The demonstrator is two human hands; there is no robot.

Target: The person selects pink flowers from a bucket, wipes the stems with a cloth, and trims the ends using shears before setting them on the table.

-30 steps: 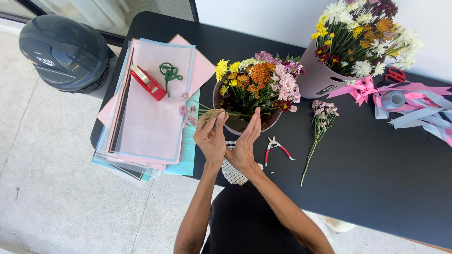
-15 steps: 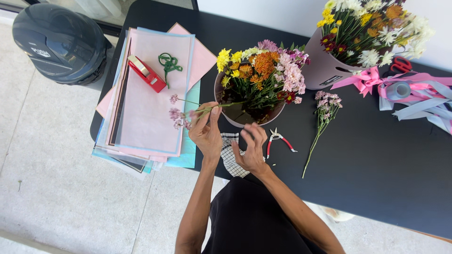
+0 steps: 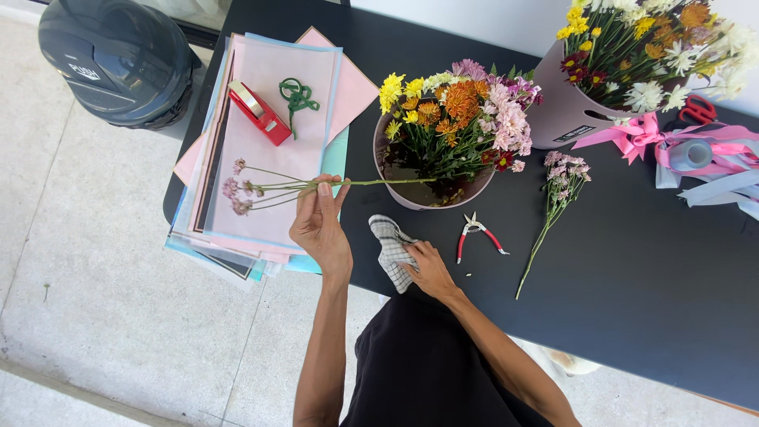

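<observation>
My left hand (image 3: 319, 225) grips a long green flower stem (image 3: 371, 183) held level, its small pink blooms (image 3: 237, 190) out over the stack of pastel paper sheets (image 3: 273, 134) and its cut end reaching across a mauve bucket (image 3: 395, 194) full of mixed yellow, orange and pink flowers. My right hand (image 3: 427, 269) rests on a checked cloth (image 3: 391, 249) near the front edge of the black table (image 3: 632, 269). Red-handled snips (image 3: 477, 234) lie just right of that hand.
A red tape dispenser (image 3: 259, 113) and a coil of green wire (image 3: 298, 93) sit on the paper. A loose pink flower sprig (image 3: 553, 198) lies on the table. A second flower bucket (image 3: 573, 111), ribbons (image 3: 688, 154) and red scissors (image 3: 697, 109) are far right. A dark bin (image 3: 118, 59) stands on the floor.
My left hand has drawn the pink-flowered stem out of the bucket to the left, over the paper. My right hand left the stem and dropped onto the checked cloth.
</observation>
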